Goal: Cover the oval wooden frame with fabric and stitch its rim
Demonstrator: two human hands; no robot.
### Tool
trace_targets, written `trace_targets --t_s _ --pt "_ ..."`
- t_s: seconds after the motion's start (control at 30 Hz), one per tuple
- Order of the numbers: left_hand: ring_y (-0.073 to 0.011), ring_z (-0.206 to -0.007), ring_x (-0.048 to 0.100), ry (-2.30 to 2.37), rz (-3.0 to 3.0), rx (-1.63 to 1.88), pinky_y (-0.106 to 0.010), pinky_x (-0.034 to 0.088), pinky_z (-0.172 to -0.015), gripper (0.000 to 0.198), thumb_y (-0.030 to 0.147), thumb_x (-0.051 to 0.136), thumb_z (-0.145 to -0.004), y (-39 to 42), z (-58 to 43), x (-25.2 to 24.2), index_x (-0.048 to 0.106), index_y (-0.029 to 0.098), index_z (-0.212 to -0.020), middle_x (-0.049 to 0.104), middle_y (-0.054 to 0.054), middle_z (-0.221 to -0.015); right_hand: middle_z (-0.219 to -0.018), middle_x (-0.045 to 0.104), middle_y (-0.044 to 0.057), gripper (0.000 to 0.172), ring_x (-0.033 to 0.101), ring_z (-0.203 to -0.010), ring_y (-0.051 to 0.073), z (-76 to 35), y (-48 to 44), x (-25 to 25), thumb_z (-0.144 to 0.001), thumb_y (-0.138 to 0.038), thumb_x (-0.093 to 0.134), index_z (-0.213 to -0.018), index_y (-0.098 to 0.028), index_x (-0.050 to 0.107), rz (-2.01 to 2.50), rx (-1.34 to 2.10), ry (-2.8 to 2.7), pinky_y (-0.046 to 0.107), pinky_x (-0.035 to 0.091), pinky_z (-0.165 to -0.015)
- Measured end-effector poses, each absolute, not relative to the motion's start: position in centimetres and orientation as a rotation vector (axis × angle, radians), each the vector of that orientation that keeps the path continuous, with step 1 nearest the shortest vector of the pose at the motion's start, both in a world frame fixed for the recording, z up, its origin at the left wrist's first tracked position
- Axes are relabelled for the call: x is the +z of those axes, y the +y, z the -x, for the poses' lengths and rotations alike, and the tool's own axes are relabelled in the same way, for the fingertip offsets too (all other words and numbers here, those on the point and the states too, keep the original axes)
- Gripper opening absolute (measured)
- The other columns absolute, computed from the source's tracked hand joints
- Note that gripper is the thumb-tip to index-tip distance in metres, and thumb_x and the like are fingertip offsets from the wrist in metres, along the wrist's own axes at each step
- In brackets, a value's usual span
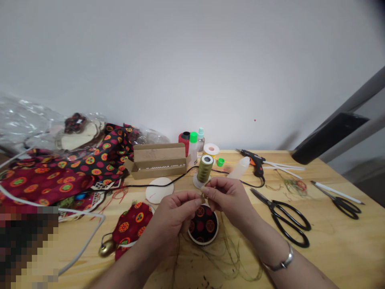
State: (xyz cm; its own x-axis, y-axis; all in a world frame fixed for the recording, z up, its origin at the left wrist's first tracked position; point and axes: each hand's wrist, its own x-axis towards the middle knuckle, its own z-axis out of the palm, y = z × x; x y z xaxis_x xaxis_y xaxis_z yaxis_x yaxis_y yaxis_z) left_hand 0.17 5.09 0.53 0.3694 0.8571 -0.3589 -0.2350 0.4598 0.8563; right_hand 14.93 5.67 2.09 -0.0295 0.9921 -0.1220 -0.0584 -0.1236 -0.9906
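Observation:
My left hand (183, 206) and my right hand (224, 196) meet at the fingertips. Each is closed in a pinch on fine olive thread, partly hidden by the fingers. Just below them is a round disc covered in black patterned fabric (203, 224) with a pale rim; part of it is behind my left hand. Loose olive thread (236, 257) trails in loops over the table below my right hand. Beyond my fingertips a spool of olive thread (205, 168) stands upright.
Black-handled scissors (290, 220) lie right, with a glue gun (254, 160) behind and smaller scissors (343, 204) farther over. An open cardboard box (159, 170), a white disc (159, 190) and a black cord lie behind. Patterned fabric (45, 180) and a brass bell (106, 247) are left.

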Motion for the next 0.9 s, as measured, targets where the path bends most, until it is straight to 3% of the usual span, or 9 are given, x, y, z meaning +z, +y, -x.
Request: trace_targets --t_s 0.4,0.73,0.9 --pt "-0.0111 -0.046 0.054 0.944 -0.777 0.817 -0.021 0.037 -0.045 0.024 0.033 0.074 -0.062 5.28 -0.26 0.44 0.069 0.015 -0.077 0.054 0.004 -0.047 -0.048 0.048 -0.005 0.017 0.037 -0.039 0.005 -15.15 5.76 1.82 -0.067 -0.028 0.065 -0.061 -0.014 0.057 1.253 1.253 -1.195 0.02 0.027 -0.039" --pt "-0.011 -0.053 0.058 0.885 -0.765 0.776 -0.021 0.042 -0.052 0.02 0.031 0.074 -0.063 5.3 -0.14 0.45 0.07 0.016 -0.076 0.066 -0.001 -0.063 -0.052 0.048 -0.004 0.014 0.036 -0.048 0.007 -15.31 5.81 1.98 -0.068 -0.023 0.065 -0.059 -0.013 0.06 1.255 1.142 -1.29 0.021 0.028 -0.046" --pt "-0.0135 -0.053 0.058 0.926 -0.798 0.794 -0.022 0.041 -0.049 0.025 0.034 0.075 -0.062 5.33 -0.15 0.37 0.071 0.015 -0.077 0.063 -0.001 -0.057 -0.052 0.048 -0.004 0.015 0.035 -0.046 0.007 -15.31 5.75 1.88 -0.067 -0.026 0.065 -0.061 -0.013 0.06 1.228 1.182 -1.26 0.021 0.027 -0.044"
